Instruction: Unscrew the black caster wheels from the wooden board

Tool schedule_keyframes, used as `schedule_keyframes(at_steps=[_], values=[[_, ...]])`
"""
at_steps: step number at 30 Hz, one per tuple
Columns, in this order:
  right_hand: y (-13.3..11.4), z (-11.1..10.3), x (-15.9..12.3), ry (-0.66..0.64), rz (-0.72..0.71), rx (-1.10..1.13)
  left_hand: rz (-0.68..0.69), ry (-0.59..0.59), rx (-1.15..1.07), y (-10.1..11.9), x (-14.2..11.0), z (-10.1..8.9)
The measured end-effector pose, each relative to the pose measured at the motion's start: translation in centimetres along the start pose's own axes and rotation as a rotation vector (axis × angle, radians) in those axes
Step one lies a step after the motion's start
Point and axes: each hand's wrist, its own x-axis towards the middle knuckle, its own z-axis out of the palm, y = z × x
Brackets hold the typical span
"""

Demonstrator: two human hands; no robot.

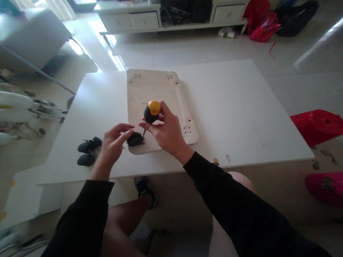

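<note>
My left hand (115, 143) grips a black caster (135, 139) at the near left corner of a pale board (156, 90), thumb and fingertips on it. In my right hand (168, 130) is a screwdriver (152, 111) with a yellow and black handle, held upright and tilted. Its dark shaft points down at the right edge of the caster; the tip is too small to make out. The board lies flat on the white table, with groups of small holes at its other corners. Several more black casters (86, 153) lie together left of my left hand.
The white table (229, 108) extends to the right of the board, with small stickers (216, 161) near its front edge. A red stool (318, 127) and a pink basket (339, 190) stand on the right. A white cabinet (133, 20) is across the floor.
</note>
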Motion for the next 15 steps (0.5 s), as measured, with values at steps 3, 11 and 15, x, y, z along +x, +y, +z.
schedule_keyframes(at_steps=[3,11,15], values=[[-0.5,-0.1,0.2,-0.025,0.016,-0.031,0.012,0.003,-0.025,-0.4,0.0,0.0],[-0.8,-0.1,0.8,-0.022,0.013,-0.036,0.017,0.005,-0.036,-0.1,0.0,0.0],[-0.5,0.1,1.2,-0.045,-0.014,-0.075,0.058,0.011,-0.044,0.6,0.2,0.3]])
